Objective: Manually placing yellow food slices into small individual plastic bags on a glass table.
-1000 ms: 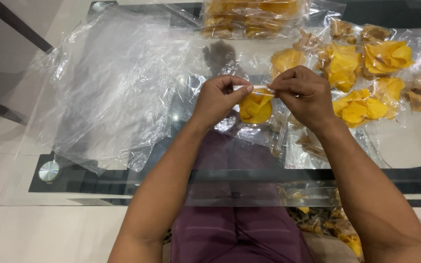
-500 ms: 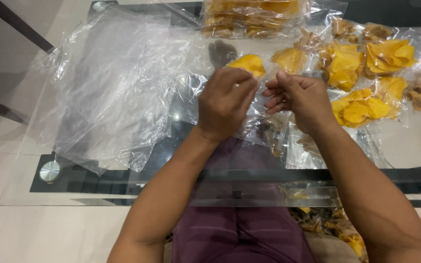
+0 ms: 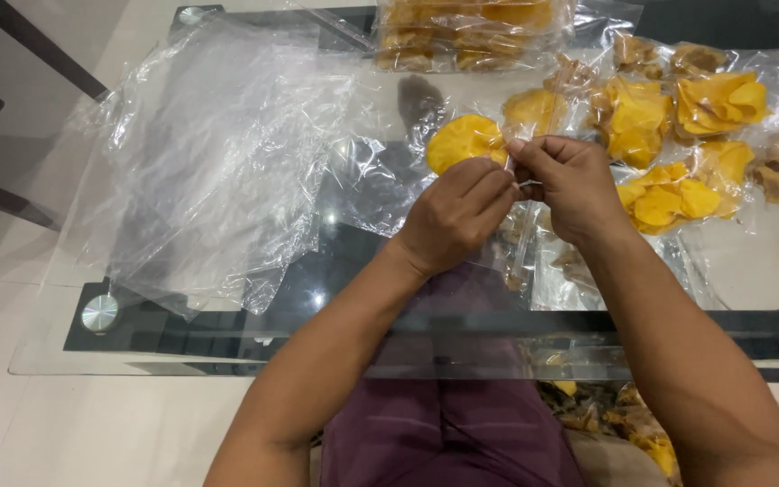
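Both hands meet over the middle of the glass worktop (image 3: 182,356), and the left hand (image 3: 454,216) is curled tight, its fingers (image 3: 489,185) pinching the neck of a small clear bag of yellow chips (image 3: 464,142) that sticks up just beyond the knuckles. The right hand (image 3: 570,185) closes in from the other side, fingertips pressed to the same gathered neck; what exactly is caught between the two hands is hard to make out, since the knuckles cover it and only a thin pale sliver shows. To the left, a big heap of empty clear bags (image 3: 209,153) sprawls toward the worktop's left edge, crinkled and see-through, so its layers cannot be counted. Along the right side lie filled packets of yellow chips (image 3: 669,117), overlapping, a few browner ones cut off at the right edge. At the far edge a large bag of chips (image 3: 471,32) is cropped by the top of the view. Through the glass, more packets (image 3: 606,415) show dimly by the person's lap.
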